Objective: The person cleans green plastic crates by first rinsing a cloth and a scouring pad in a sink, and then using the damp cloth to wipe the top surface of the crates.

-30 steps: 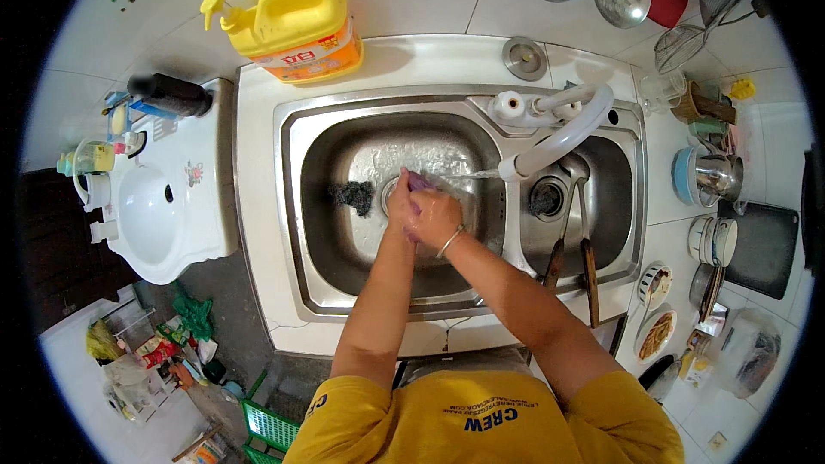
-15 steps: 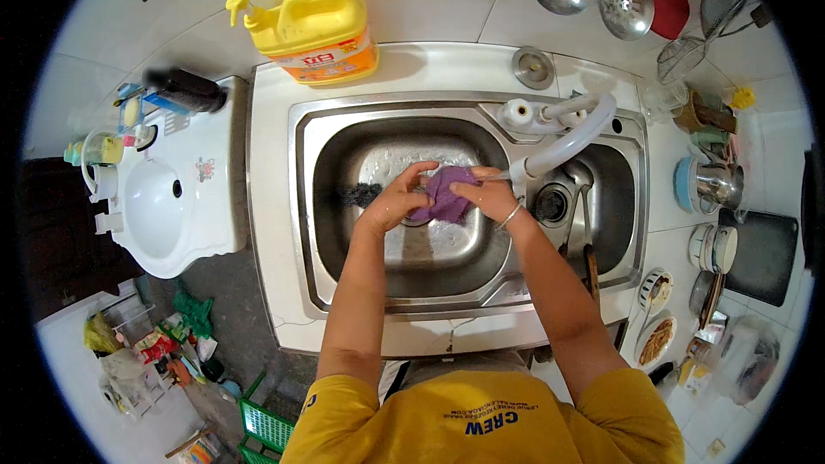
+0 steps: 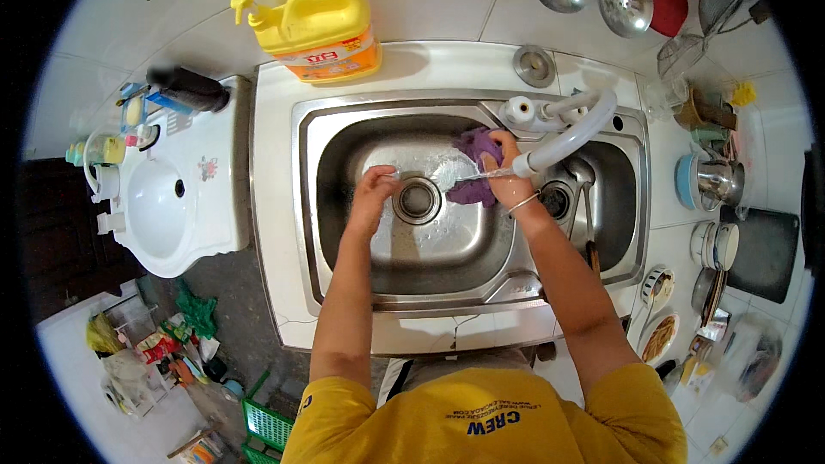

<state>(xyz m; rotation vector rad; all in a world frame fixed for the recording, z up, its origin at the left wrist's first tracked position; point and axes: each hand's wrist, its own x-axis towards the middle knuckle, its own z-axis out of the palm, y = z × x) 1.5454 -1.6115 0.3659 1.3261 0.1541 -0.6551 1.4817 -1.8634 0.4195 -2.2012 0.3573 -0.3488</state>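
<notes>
A wet, crumpled purple cloth [image 3: 473, 192] hangs from my right hand [image 3: 509, 165], which grips it at the right side of the large steel basin [image 3: 434, 279]. Water runs from the white curved faucet [image 3: 571, 142] past my right hand and over the cloth, splashing into the basin. My left hand [image 3: 374, 198] hovers over the basin's left half, apart from the cloth. Its fingers are loosely bent, and I see nothing held in them. Between the hands the round drain [image 3: 418, 200] shows on the basin floor.
A smaller basin [image 3: 614, 236] at the right holds a ladle [image 3: 584, 180]. Behind the sink stand a yellow pump jug [image 3: 322, 30] and a round metal strainer [image 3: 534, 66]. Dishes with food [image 3: 660, 337] sit at the right; a white washbasin [image 3: 155, 215] is at the left.
My right hand has carried the cloth right, under the faucet's stream. My left hand has let go of the cloth and moved left. The drain is now uncovered; the dark patch beside it no longer shows.
</notes>
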